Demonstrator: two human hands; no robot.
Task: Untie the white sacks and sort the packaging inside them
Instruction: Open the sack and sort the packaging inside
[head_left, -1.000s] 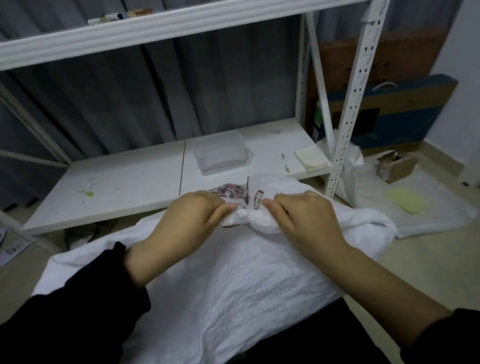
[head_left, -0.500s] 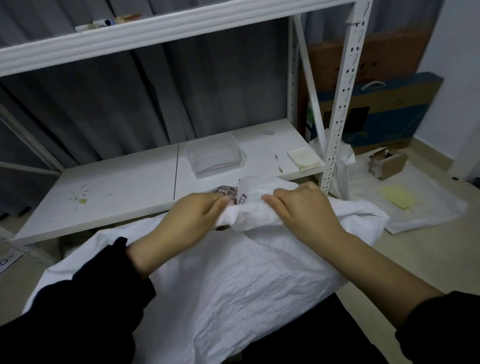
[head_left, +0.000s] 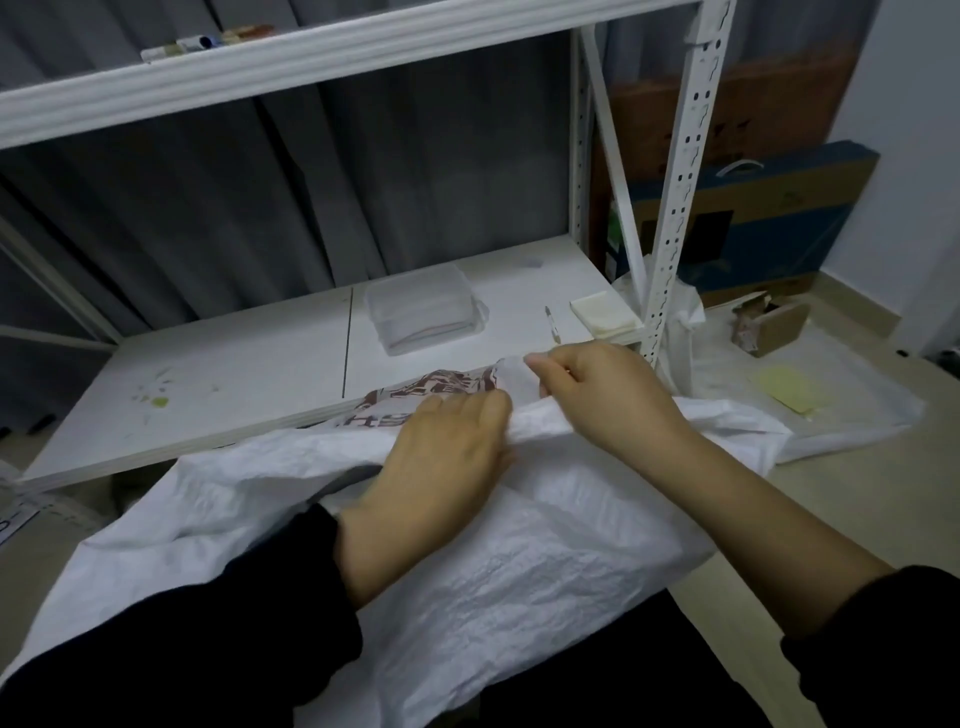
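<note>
both hands (head_left: 597, 395) gripping white sack (head_left: 519, 561) mouth

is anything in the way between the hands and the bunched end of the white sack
Nothing visible does. The left hand grips the white sack at its bunched end, and the right hand pinches the fabric right beside it.

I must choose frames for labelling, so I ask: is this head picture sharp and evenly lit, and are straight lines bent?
Head view: dim, flat light, no glare, only soft shadows; the upper shelf edge bows slightly and the rack upright leans, a wide-lens effect; the left hand and right hand gripping the white sack look slightly soft, and its print is hard to read.
</note>
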